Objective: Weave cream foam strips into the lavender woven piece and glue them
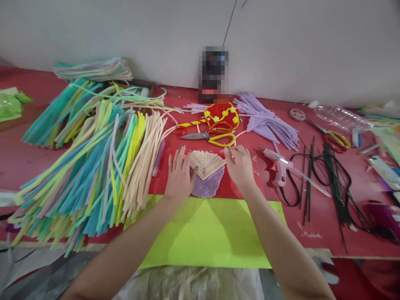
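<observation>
A small pale label on the pink glue gun (279,168) is too small for you to read, and the upright device (214,75) against the wall, at the worktop's back edge, is blurred into blocks. Your chevron-patterned piece (204,168) lies on a red mat (218,192) near the middle of the worktop (325,225), with the yellow-green sheet (203,233) between it and the near edge; that sheet reaches over the edge towards you. Your left hand (181,173) rests flat at the piece's left side, fingers slightly spread. Your right hand (240,166) is at its upper right corner, thumb and forefinger drawn together; whether they pinch a stem end, you cannot tell from here. A gap of red surface separates your right hand from the glue gun, while fuzzy stem bundles (90,175) crowd the left side up to the near edge. The piece is ribbed and soft-looking, cream above and lilac below, narrowing towards you. Beyond it lie yellow-handled scissors (215,137), then a red ornament (220,116) with yellow flowers. Lilac stems (267,121) fan out by the back edge; thin dark green stems (336,187) lie towards the right edge.
</observation>
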Demonstrator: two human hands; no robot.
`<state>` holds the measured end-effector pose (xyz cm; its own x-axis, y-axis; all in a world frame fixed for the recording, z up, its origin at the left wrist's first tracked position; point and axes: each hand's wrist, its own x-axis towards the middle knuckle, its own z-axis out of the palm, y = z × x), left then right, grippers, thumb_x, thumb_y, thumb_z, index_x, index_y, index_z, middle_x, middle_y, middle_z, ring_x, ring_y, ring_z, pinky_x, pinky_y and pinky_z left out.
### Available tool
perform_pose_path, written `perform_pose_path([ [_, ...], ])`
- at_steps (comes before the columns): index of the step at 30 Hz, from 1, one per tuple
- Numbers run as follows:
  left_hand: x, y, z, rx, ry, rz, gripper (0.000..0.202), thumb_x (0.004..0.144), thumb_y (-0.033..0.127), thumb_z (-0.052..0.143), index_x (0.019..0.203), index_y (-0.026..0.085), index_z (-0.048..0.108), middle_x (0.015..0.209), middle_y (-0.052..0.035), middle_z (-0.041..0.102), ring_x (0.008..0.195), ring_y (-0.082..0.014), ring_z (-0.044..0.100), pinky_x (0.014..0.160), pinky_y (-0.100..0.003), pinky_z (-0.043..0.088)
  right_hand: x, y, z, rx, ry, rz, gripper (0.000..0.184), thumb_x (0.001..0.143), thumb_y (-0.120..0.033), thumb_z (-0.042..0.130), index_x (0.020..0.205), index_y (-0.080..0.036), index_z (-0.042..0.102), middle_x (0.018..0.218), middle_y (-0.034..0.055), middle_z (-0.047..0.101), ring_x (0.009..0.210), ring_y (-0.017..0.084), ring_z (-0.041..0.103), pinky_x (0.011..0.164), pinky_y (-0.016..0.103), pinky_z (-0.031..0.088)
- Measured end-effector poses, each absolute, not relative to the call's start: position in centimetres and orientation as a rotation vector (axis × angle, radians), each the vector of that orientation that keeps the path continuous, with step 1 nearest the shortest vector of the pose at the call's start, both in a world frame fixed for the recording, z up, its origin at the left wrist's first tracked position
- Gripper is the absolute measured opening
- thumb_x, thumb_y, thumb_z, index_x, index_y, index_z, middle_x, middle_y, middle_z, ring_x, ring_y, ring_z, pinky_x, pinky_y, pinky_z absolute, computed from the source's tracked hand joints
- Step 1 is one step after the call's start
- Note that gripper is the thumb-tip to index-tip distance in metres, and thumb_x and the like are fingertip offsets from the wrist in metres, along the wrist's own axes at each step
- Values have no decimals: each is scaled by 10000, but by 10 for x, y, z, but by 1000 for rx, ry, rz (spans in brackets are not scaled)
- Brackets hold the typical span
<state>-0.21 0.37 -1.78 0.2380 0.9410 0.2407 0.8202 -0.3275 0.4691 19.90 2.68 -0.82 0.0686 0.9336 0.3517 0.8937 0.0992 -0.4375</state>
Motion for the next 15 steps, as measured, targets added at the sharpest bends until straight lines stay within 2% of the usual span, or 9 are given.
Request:
perform_pose_path([
  [3,-3,4,-19,2241,1651,735,433,923,234,433,1344,141,385,1506,-204,321,1432,-309,231,1142,-588,200,193,45,-9,-1905,-1903,223,342,936,-346,412,767,-193,667,851,83,629,854,225,569,867,410,403],
  [7,-3,4,-20,2227,1669,710,451,907,238,465,1339,125,400,1500,-202,332,1424,-313,250,1150,-572,192,192,55,-5,-1967,-1980,431,252,844,-410,568,752,-197,667,863,69,632,852,224,582,822,396,422],
  [11,-2,5,-21,2203,1687,706,452,899,244,484,1329,123,418,1497,-189,343,1419,-308,265,1158,-551,191,198,57,-2,-1910,-2026,548,146,708,-330,716,758,-205,659,903,63,634,904,229,585,841,397,433],
  [15,-3,5,-12,2184,1681,704,418,906,240,474,1310,137,447,1476,-173,390,1408,-302,293,1152,-562,195,199,53,9,-1891,-1907,753,149,698,-289,716,742,-196,609,863,50,659,849,202,604,803,366,446],
])
